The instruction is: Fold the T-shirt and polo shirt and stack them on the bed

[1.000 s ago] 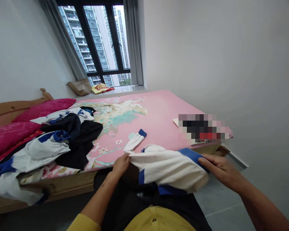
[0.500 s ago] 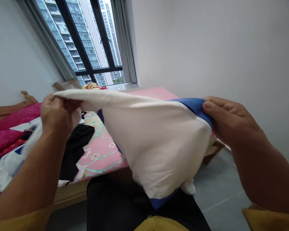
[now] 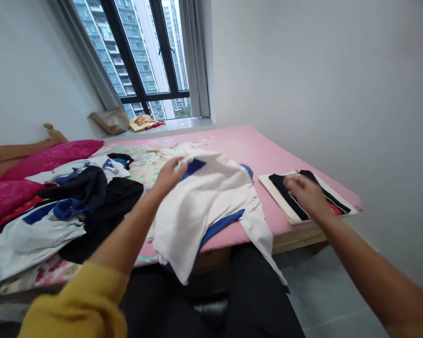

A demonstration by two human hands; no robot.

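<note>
A white shirt with blue trim (image 3: pixel 215 197) lies loosely spread on the bed in front of me, one sleeve hanging over the edge onto my knee. My left hand (image 3: pixel 171 174) is over its left side, beside a blue patch, with the fingers stretched out; whether they touch the cloth is hard to see. Off to the right, my right hand (image 3: pixel 305 190) is apart from the shirt, its fingers loosely bent and holding nothing. Below that hand is a folded cream garment with black and red parts (image 3: pixel 292 213), partly covered by it.
On the left of the pink bed (image 3: pixel 239 141) is a pile of dark and white-and-blue clothes (image 3: pixel 81 188), near magenta pillows (image 3: pixel 59 159). A brown paper bag (image 3: pixel 111 121) and a yellow-and-red packet (image 3: pixel 144 123) stand by the window. A wall rises on the right.
The white shirt, earlier stretched in the air between both hands, now lies on the bed, let go by the right hand. The folded garment on the right has come into view.
</note>
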